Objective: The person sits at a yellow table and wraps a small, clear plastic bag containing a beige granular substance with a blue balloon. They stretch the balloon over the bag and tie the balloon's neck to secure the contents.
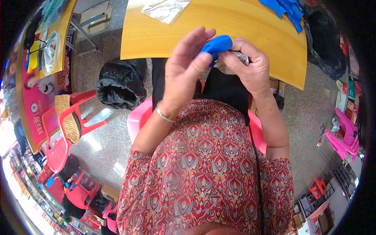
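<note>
My left hand (186, 64) is raised over the near edge of the yellow table, its fingers extended and its thumb pressed to a folded piece of soft blue cloth (220, 44). From the other side, my right hand (250, 64) pinches the same cloth between thumb and bent fingers. Under the right fingers shows a crumpled, see-through plastic wrapper (227, 68), partly hidden by that hand. The cloth's exact kind cannot be made out.
On the yellow table (156, 43) lie a clear plastic bag (166, 9) and, far right, a blue cloth heap (288, 9). Black bags (121, 84) stand on the floor at both sides. A red chair (58, 152) is at left, pink plastic furniture (344, 135) at right.
</note>
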Motion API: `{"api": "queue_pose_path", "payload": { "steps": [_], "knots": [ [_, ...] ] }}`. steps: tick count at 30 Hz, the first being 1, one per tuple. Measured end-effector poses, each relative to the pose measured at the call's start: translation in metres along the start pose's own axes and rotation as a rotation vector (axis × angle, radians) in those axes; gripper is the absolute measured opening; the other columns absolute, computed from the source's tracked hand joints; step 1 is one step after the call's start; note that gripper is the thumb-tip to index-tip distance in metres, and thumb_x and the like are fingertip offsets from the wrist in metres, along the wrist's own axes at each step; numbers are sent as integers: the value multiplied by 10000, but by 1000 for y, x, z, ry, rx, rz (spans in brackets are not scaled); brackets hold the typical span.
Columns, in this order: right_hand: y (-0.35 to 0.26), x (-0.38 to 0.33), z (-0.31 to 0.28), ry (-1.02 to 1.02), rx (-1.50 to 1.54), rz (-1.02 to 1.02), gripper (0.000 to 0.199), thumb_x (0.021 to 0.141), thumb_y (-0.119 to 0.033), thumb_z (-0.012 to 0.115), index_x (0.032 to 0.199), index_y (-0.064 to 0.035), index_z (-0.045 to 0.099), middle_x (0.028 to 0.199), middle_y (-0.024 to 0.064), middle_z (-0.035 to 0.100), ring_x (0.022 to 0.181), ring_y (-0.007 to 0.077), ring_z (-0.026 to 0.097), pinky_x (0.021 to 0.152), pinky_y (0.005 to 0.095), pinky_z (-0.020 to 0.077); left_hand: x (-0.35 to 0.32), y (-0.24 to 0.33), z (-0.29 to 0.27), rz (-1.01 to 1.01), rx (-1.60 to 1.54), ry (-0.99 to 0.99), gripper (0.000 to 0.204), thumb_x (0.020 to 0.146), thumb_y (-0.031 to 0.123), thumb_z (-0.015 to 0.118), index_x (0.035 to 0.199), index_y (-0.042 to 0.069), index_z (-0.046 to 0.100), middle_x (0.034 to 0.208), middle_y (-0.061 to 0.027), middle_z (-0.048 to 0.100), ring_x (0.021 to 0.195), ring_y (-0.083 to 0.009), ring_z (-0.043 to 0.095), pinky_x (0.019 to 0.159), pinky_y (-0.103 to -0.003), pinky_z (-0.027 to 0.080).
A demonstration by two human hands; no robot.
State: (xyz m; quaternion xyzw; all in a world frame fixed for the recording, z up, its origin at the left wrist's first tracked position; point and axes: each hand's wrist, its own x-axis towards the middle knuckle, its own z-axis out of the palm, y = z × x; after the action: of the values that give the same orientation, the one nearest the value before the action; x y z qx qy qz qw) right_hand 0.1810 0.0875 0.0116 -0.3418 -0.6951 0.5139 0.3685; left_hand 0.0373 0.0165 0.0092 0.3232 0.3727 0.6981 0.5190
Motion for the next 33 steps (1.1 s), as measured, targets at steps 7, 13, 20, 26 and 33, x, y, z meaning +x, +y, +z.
{"api": "queue_pose_path", "payload": {
  "steps": [7, 13, 20, 26, 33],
  "knots": [
    [-1, 4, 1, -5, 41, 97, 142, 788, -141, 709, 842, -22, 654, 686, -11, 617, 629, 39, 531, 579, 219, 447, 10, 12, -16, -4, 235, -44, 222, 889, 83, 586, 1090, -12, 589, 1043, -95, 621, 973, -146, 576, 873, -270, 451],
    [-6, 9, 0, -113, -64, 102, 174, 782, -176, 723, 827, -24, 653, 662, -16, 611, 605, 24, 508, 546, 209, 431, 8, 8, -6, 9, 282, 154, 109, 863, 70, 630, 943, 1, 606, 845, -17, 614, 829, -83, 574, 756, -227, 471],
    [1, 3, 2, -193, -7, 221, 128, 813, -141, 698, 835, -35, 629, 706, -57, 575, 640, 14, 501, 572, 173, 414, 20, -1, -13, -170, -209, 270, 98, 870, 111, 624, 891, 27, 578, 817, -32, 618, 730, -100, 579, 674, -244, 481],
    [-1, 4, -1, -182, 72, 256, 130, 801, -132, 704, 851, -33, 636, 728, -48, 593, 664, 13, 520, 599, 175, 433, 18, -7, -15, -230, -365, 272, 103, 893, 123, 589, 929, 27, 573, 832, -36, 612, 746, -109, 581, 702, -259, 485],
    [-4, 0, 5, -15, 44, 132, 136, 788, -136, 711, 849, -33, 648, 749, -28, 622, 694, 30, 554, 637, 193, 463, 11, -4, -3, -257, -353, 246, 132, 923, 168, 546, 987, 53, 557, 865, -29, 616, 786, -130, 594, 751, -288, 493]
  ]
}}
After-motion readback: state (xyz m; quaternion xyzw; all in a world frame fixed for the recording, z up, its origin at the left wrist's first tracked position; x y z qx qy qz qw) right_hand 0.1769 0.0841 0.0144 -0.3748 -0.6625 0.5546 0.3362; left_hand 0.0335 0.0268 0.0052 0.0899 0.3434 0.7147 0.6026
